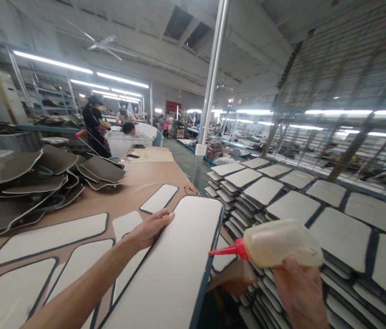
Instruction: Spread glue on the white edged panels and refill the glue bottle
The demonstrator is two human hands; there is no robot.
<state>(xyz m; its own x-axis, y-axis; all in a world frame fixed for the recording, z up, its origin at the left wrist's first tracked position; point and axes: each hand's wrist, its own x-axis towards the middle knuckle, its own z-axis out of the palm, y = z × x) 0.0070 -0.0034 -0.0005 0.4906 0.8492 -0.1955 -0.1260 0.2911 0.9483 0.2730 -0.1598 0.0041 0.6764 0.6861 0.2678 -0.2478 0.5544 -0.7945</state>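
Observation:
My left hand (150, 230) lies flat with fingers stretched out on the left edge of a long white panel with a dark border (175, 265), which rests on the brown table (138, 183). My right hand (300, 292) grips a translucent squeeze bottle (280, 243) held sideways. Its red nozzle (225, 251) points left at the panel's right edge and nearly touches it.
Several white dark-edged panels (49, 237) lie flat on the table. Grey curved pieces (42, 178) are piled at the left. Stacks of white panels (316, 214) fill the right side. A metal pillar (209, 91) stands ahead. People (93, 123) work at the far end.

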